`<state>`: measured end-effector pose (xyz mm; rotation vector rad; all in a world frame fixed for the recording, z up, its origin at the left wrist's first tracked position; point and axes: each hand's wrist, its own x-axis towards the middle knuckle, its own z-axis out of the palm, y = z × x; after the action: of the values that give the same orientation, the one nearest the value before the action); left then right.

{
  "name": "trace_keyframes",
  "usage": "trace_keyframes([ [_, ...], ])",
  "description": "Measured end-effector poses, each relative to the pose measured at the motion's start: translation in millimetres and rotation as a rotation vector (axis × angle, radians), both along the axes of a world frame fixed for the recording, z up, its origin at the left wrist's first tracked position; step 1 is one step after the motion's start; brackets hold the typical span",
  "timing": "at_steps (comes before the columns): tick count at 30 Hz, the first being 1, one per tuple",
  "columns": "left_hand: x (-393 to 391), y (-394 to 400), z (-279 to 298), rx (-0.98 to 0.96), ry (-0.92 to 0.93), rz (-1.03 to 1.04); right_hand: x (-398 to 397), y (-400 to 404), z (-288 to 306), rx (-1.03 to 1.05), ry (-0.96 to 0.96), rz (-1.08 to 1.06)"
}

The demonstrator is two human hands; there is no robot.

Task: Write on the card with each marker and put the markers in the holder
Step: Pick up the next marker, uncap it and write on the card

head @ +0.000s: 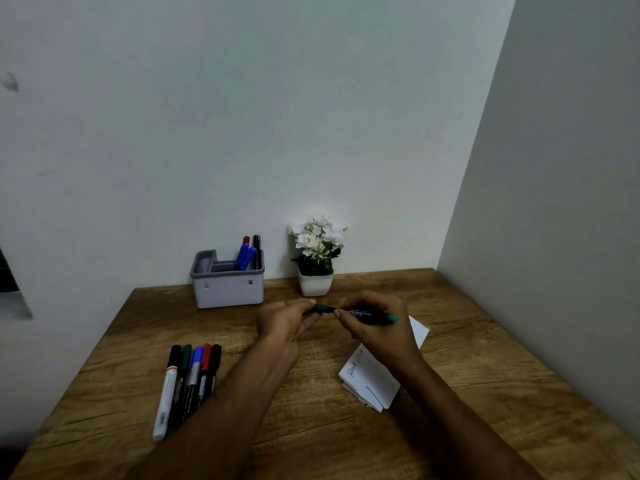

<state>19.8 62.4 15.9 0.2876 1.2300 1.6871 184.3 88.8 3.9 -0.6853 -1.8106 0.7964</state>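
Green marker (367, 314) held level above white card (372, 382); five markers (188, 379) lying left; grey holder (228, 284) w/ four upright

Table (467, 393): wood-grain brown top, set into a room corner.
Back wall (242, 116): plain white, directly behind the table.
Side wall (571, 202): plain, meeting the table's right edge.
Light: dim and even.
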Motion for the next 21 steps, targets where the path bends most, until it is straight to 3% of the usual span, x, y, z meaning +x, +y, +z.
trace_keyframes([
  [21, -8, 2, -8, -0.020, -0.041, 0.053, -7, 2, -4, 0.001, 0.016, -0.006],
])
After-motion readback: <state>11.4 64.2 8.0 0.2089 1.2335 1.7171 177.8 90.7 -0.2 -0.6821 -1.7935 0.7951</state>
